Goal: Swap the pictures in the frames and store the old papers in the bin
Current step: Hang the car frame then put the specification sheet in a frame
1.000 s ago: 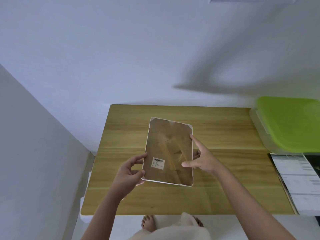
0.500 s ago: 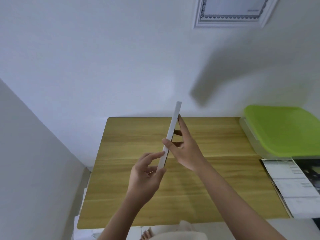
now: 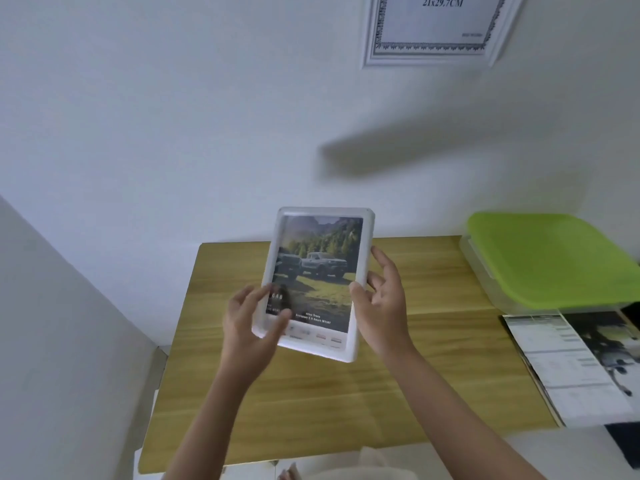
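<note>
I hold a white picture frame (image 3: pixel 317 282) upright above the wooden table (image 3: pixel 433 358), its front facing me. It shows a picture of two off-road trucks before green hills. My left hand (image 3: pixel 249 323) grips the frame's lower left edge, thumb across the front. On the right edge my right hand (image 3: pixel 381 299) holds it, thumb on the front and fingers behind. A second white frame (image 3: pixel 434 29) with an ornate-bordered sheet hangs on the wall above. A clear bin with a green lid (image 3: pixel 550 258) stands at the table's right.
Printed papers (image 3: pixel 581 365) lie stacked at the table's right side in front of the bin. White walls close in behind the table and on the left. Bare wood shows under and in front of the held frame.
The frame turned over in my hands: its brown back faced me, then it stood edge-on, now the picture side faces me. My view tilted up, bringing the wall frame into sight.
</note>
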`<state>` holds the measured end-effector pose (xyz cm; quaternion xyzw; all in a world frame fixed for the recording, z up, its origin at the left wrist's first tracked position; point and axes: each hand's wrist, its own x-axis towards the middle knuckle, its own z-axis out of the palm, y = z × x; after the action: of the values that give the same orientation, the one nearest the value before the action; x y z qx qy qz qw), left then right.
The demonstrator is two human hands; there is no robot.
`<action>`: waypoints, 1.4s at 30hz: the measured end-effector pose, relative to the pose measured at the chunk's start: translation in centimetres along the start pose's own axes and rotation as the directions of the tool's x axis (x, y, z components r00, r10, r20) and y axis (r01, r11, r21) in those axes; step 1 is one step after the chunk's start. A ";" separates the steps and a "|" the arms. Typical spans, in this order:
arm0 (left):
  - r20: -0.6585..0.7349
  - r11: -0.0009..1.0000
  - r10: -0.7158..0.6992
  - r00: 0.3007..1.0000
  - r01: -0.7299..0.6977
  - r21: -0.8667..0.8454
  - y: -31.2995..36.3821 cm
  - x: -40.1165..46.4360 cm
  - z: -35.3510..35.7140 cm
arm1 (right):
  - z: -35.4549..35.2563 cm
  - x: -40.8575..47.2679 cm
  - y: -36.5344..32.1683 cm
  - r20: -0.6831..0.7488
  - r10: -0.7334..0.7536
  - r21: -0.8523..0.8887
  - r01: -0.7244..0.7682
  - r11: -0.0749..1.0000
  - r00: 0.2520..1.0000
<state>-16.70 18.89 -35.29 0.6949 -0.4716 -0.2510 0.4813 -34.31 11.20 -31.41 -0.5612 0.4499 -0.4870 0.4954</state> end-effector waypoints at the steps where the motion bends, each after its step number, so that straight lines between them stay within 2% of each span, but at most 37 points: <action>1: 0.014 0.999 -0.028 1.000 0.028 -0.033 -0.3 0.4 -0.7 | -0.2 0.0 -0.1 0.009 -0.014 0.024 0.013 1.000 1.000; 5: 0.120 0.943 -0.053 0.991 0.089 -0.322 -0.3 0.9 -1.7 | -0.7 -0.1 -0.2 0.009 -0.053 0.084 0.052 0.995 0.999; 9: 0.094 0.896 -0.051 0.994 0.087 -0.434 0.7 1.0 -1.0 | -2.0 0.4 0.0 -0.013 -0.030 0.064 0.031 0.997 0.999; 14: 0.085 0.838 -0.039 0.996 0.079 -0.540 2.6 2.1 0.6 | -4.6 0.7 -0.9 0.134 -0.050 -0.058 0.059 0.997 0.990; 16: 0.080 0.820 -0.025 0.996 0.066 -0.568 3.6 2.8 1.6 | -5.7 1.1 -1.3 0.095 -0.072 -0.043 0.077 0.996 0.993; 23: 0.075 0.767 0.061 0.995 0.001 -0.642 9.9 5.4 8.2 | -12.0 4.0 -2.4 -0.164 -0.132 0.080 0.146 0.986 0.978; 29: 0.105 0.731 0.204 0.973 -0.080 -0.678 18.2 7.2 17.1 | -21.9 9.0 -6.0 -0.290 -0.238 0.081 0.272 0.959 0.927; 34: 0.139 0.745 0.403 0.905 -0.236 -0.624 25.9 10.0 23.7 | -30.8 14.1 -10.0 -0.360 -0.368 0.056 0.414 0.909 0.857; 42: 0.009 0.648 0.632 0.775 -0.523 -0.554 41.1 17.0 28.9 | -40.1 23.9 -20.3 -0.387 -0.591 0.038 0.652 0.757 0.708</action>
<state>-49.62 -12.60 -8.10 0.3200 -0.6284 -0.2707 0.6553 -70.80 -15.00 -7.45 -0.5389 0.2709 -0.7543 0.2593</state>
